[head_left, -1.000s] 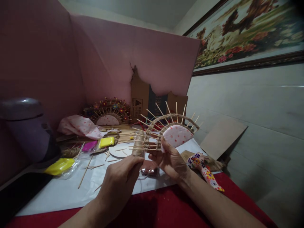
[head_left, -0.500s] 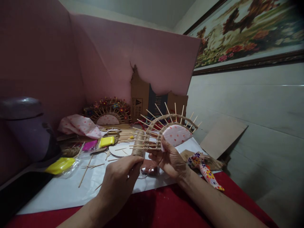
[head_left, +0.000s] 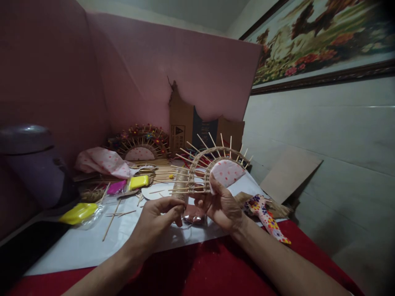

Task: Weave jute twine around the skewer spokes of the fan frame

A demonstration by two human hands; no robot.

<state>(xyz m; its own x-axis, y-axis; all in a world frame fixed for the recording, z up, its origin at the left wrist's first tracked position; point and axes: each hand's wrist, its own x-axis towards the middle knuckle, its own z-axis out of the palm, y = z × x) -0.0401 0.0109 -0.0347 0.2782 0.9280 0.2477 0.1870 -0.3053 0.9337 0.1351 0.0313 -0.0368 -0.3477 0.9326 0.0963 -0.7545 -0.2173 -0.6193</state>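
Note:
My right hand (head_left: 222, 206) grips a half-round woven piece (head_left: 216, 170) upright above the table. The piece has a pink dotted fabric centre, a band of tan weaving and several thin sticks fanning out from it. My left hand (head_left: 156, 222) is just left of it, fingers pinched together on a thin strand that I can barely make out. Behind my left fingers stands a spool of tan cord (head_left: 180, 190). A small reddish packet (head_left: 194, 214) lies under both hands.
White paper (head_left: 86, 246) covers a red table. On it lie loose sticks (head_left: 112, 213), yellow (head_left: 78, 213) and pink (head_left: 116, 187) packets, pink fabric (head_left: 103, 162) and a finished woven fan (head_left: 140, 144). A purple pot (head_left: 31, 164) stands at left, a flowered cloth (head_left: 265, 216) and cardboard (head_left: 288, 174) at right.
The woven piece has moved a little left and turned slightly. My left hand has drawn down and away from it, with its fingers now pinched.

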